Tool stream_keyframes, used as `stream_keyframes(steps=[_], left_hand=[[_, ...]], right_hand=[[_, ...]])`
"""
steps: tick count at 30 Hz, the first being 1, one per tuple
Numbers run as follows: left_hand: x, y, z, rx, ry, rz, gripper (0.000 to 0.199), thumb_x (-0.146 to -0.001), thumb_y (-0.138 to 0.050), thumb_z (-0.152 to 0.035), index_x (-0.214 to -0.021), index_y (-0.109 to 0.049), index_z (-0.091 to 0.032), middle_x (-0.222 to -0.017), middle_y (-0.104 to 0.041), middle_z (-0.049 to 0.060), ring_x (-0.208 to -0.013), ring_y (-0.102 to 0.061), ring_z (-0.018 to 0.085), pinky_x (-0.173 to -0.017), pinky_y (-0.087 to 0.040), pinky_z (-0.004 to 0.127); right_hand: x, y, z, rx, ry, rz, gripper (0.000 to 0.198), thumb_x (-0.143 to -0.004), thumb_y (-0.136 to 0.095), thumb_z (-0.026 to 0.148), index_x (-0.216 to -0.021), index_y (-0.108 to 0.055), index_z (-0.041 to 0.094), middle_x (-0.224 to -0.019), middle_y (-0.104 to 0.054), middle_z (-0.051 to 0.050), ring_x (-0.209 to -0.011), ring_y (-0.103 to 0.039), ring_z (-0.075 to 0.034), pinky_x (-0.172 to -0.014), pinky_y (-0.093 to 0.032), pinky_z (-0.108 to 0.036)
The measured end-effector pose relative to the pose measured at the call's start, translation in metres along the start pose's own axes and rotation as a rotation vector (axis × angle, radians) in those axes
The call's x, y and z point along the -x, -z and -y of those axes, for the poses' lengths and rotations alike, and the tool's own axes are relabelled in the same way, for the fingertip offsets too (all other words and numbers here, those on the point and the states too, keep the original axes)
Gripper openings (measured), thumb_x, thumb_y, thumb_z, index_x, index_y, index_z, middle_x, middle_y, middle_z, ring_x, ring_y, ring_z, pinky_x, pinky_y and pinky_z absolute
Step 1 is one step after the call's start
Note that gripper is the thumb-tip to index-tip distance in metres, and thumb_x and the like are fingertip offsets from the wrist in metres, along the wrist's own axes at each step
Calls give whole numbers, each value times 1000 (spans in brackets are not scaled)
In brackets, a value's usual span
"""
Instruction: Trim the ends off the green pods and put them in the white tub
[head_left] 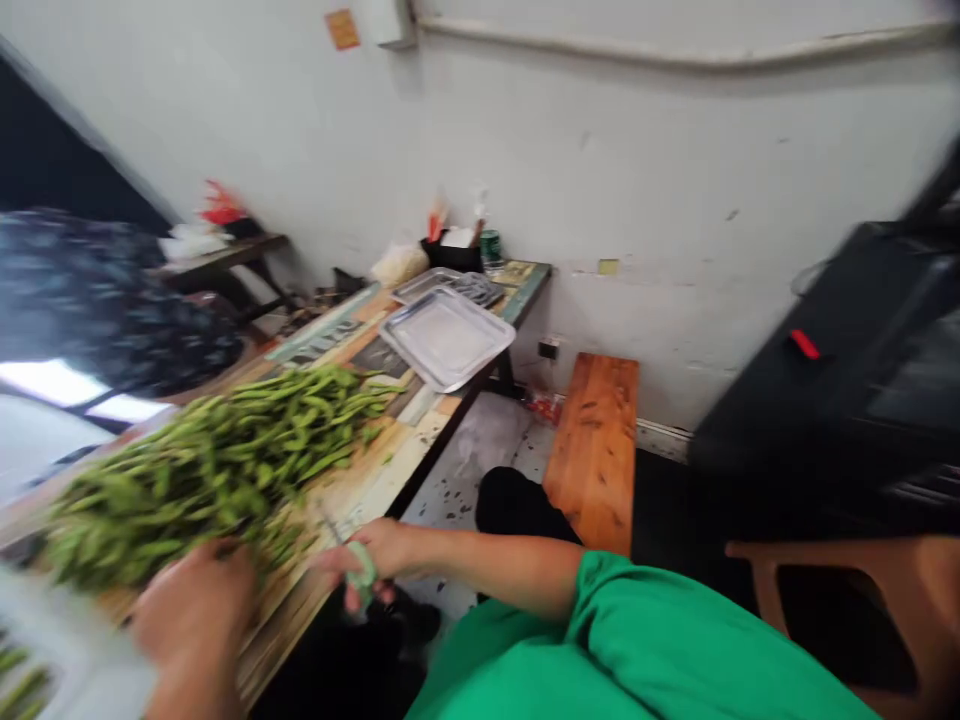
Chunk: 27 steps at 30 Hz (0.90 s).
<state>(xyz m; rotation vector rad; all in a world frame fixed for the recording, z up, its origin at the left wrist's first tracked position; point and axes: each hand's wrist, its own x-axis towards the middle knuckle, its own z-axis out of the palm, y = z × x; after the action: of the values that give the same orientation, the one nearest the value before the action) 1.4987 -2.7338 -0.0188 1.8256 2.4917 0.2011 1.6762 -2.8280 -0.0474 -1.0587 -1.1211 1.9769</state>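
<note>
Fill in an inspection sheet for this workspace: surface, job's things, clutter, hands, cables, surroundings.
Surface: patchwork-patterned table, partly covered by a heap of green pods.
Job's things: the pods; green-handled scissors.
Clutter: metal tray toward the far end; behind it, a second tray, a black box and a green can.
Hands: right hand grips the scissors; left hand is at the heap's near side, too blurred to tell whether it holds a pod.
Cables: a thin dark line by the black cabinet, possibly a wire.
Surroundings: orange-brown bench; brown chair; another person's patterned clothing across the table.
</note>
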Motion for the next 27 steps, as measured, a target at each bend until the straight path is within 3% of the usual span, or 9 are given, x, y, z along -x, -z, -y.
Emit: stream_keyframes(steps=[4,6,8,14,19,27], left_hand=[[30,19,-2,190,-177,-211,27,-82,-49,-23,-92,-73,-15,-101,-73,15,-96,-67,31,-78,-51,39],[38,21,-1,364,-219,-219,27,-84,-49,-21,-93,-73,-13,-97,-74,14,-91,-67,26,-82,-50,36],[40,17,4,568,-247,-153,24,-82,-53,-20,-93,-74,-14,-92,-75,10,-85,-67,21,-83,-49,31],[49,2,26,1033,-209,71,23,-78,-65,-33,-87,-73,-14,-72,-69,3,-62,-56,11,-63,-44,24],[53,2,32,1196,-225,235,31,-71,-71,-40,-84,-72,-12,-68,-65,2,-58,-51,9,-58,-40,22],[54,8,31,1250,-205,368,34,-64,-76,-42,-78,-69,-12,-63,-62,-1,-56,-46,7,-55,-34,22]], right_hand=[[5,-5,3,22,-47,-92,39,-99,-49,43,-72,-56,15,-40,-54,7,-25,-36,-6,-27,-33,-17],[4,-4,5,74,-36,-126,38,-99,-47,44,-76,-56,15,-41,-55,6,-25,-37,-6,-28,-33,-17],[-1,-3,7,131,8,-134,38,-96,-49,49,-82,-57,15,-44,-57,5,-27,-42,-7,-29,-33,-17],[-5,-8,9,270,73,-12,57,-78,-60,71,-86,-57,15,-51,-60,3,-34,-45,-7,-34,-38,-19],[-11,-12,9,423,86,2,60,-78,-55,75,-87,-59,16,-53,-59,2,-35,-45,-8,-36,-39,-21],[-7,-13,13,482,77,-35,57,-76,-57,75,-73,-55,18,-43,-54,4,-28,-39,-8,-30,-29,-21]])
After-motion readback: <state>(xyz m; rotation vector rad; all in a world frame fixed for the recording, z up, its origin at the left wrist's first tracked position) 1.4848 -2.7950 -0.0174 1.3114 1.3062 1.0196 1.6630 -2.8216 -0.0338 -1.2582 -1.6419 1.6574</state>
